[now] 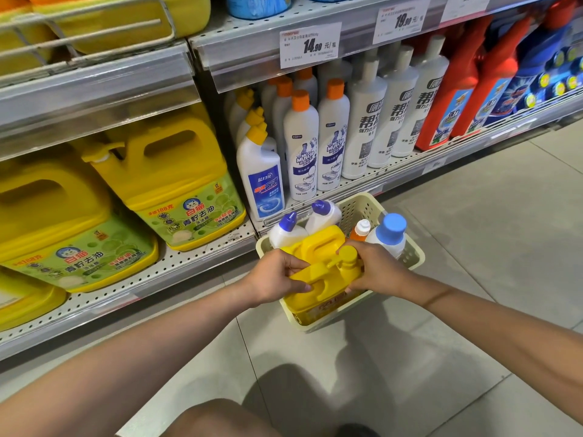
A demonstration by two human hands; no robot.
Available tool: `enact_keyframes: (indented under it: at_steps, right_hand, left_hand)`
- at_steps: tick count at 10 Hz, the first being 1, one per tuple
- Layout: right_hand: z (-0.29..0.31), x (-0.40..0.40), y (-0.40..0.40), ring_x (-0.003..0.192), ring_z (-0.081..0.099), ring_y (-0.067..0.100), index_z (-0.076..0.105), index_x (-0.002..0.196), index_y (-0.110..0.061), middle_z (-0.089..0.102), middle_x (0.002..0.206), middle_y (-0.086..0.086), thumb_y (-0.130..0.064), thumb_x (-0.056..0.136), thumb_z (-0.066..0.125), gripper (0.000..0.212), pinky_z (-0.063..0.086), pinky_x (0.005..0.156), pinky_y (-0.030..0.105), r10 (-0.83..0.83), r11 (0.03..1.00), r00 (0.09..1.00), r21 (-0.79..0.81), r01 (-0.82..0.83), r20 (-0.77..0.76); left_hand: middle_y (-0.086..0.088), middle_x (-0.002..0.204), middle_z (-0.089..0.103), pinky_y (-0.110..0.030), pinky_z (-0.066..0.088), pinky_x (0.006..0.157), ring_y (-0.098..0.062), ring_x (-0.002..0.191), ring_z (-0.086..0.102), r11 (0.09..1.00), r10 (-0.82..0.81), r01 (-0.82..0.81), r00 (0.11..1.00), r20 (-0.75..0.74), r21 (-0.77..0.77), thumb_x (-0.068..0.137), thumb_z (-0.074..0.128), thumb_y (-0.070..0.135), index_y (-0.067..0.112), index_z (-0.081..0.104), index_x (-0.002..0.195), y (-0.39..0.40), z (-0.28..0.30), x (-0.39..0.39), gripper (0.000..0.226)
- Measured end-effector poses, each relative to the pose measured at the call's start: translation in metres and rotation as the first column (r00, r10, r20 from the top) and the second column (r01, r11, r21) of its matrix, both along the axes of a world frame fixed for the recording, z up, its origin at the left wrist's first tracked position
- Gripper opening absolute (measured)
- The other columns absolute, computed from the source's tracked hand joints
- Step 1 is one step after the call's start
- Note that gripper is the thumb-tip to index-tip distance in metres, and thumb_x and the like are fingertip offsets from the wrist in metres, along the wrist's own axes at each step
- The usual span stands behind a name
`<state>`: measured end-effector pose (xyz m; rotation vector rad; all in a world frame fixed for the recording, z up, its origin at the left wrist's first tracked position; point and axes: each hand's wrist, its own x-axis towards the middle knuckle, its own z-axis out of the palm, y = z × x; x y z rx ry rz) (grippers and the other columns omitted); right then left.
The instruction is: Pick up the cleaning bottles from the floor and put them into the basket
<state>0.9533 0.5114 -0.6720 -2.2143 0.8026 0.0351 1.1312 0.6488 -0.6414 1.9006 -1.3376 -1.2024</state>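
Note:
A pale yellow perforated basket (pixel 362 208) sits on the floor against the bottom shelf. Inside it stand two white bottles with dark blue caps (pixel 287 230), a small orange bottle with a white cap (pixel 360 231) and a white bottle with a light blue cap (pixel 390 235). A big yellow jug (pixel 325 279) with a handle and a round yellow cap stands at the basket's near end. My left hand (pixel 275 277) grips its left side by the handle. On the jug's right side, just under the cap, my right hand (pixel 377 269) holds it.
Store shelving runs along the left and back. Large yellow detergent jugs (pixel 176 184) fill the low left shelf, white toilet-cleaner bottles (pixel 301 152) stand right behind the basket, red and blue bottles further right. Grey tiled floor (pixel 473 231) spreads to the right and towards me.

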Motion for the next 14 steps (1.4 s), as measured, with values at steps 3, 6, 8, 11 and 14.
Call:
enact_keyframes:
  at_steps: [3, 6, 8, 11, 14]
  right_hand:
    - [-0.016, -0.001, 0.003, 0.11, 0.056, 0.028, 0.048, 0.118, -0.018, 0.06, 0.122, 0.01, -0.017, 0.055, 0.084, 0.073, 0.046, 0.092, 0.036, -0.006, 0.999, 0.999, -0.038, 0.004, -0.05]
    - [-0.028, -0.008, 0.008, 0.103, 0.056, 0.026, 0.041, 0.113, -0.014, 0.057, 0.113, 0.013, -0.016, 0.058, 0.082, 0.069, 0.05, 0.087, 0.043, -0.022, 0.998, 0.999, -0.059, 0.02, -0.034]
    - [-0.026, -0.012, 0.011, 0.107, 0.054, 0.027, 0.046, 0.114, -0.012, 0.057, 0.117, 0.014, -0.016, 0.059, 0.081, 0.066, 0.047, 0.093, 0.043, -0.009, 0.996, 1.0, -0.085, 0.01, 0.009]
    - [-0.017, -0.016, 0.016, 0.104, 0.055, 0.023, 0.051, 0.112, -0.016, 0.059, 0.115, 0.009, -0.025, 0.063, 0.079, 0.058, 0.047, 0.089, 0.034, -0.053, 0.986, 0.997, -0.155, 0.06, 0.048]
    - [0.017, 0.004, 0.032, 0.094, 0.056, 0.009, 0.054, 0.106, -0.027, 0.059, 0.104, -0.003, -0.033, 0.066, 0.078, 0.047, 0.045, 0.078, 0.019, -0.101, 0.992, 0.963, -0.05, 0.117, 0.248]
  left_hand:
    - [0.004, 0.1, 0.071, -0.023, 0.054, 0.079, 0.001, 0.082, 0.06, 1.0, -0.024, 0.024, 0.997, 0.078, -0.006, 0.07, 0.076, 0.017, 0.013, 0.066, 0.111, 0.0, -0.019, -0.006, 0.043]
    - [-0.003, 0.119, 0.066, -0.034, 0.05, 0.092, -0.019, 0.108, 0.06, 0.999, -0.048, 0.045, 0.989, 0.14, 0.029, 0.074, 0.072, 0.02, 0.013, 0.059, 0.121, 0.003, -0.031, -0.013, 0.049]
    - [-0.004, 0.125, 0.063, -0.025, 0.046, 0.091, -0.014, 0.109, 0.056, 0.998, -0.058, 0.052, 0.985, 0.162, 0.036, 0.075, 0.071, 0.022, 0.014, 0.057, 0.123, 0.005, -0.033, -0.018, 0.051]
    - [-0.005, 0.103, 0.06, -0.018, 0.046, 0.075, -0.013, 0.091, 0.052, 1.0, -0.016, 0.015, 0.987, 0.16, 0.005, 0.071, 0.072, 0.008, 0.01, 0.061, 0.114, 0.013, -0.033, -0.017, 0.044]
    - [-0.007, 0.083, 0.064, -0.028, 0.05, 0.075, -0.011, 0.076, 0.057, 0.988, 0.118, -0.127, 0.988, -0.104, -0.083, 0.075, 0.07, 0.009, 0.008, 0.065, 0.094, 0.024, -0.002, 0.005, 0.02]
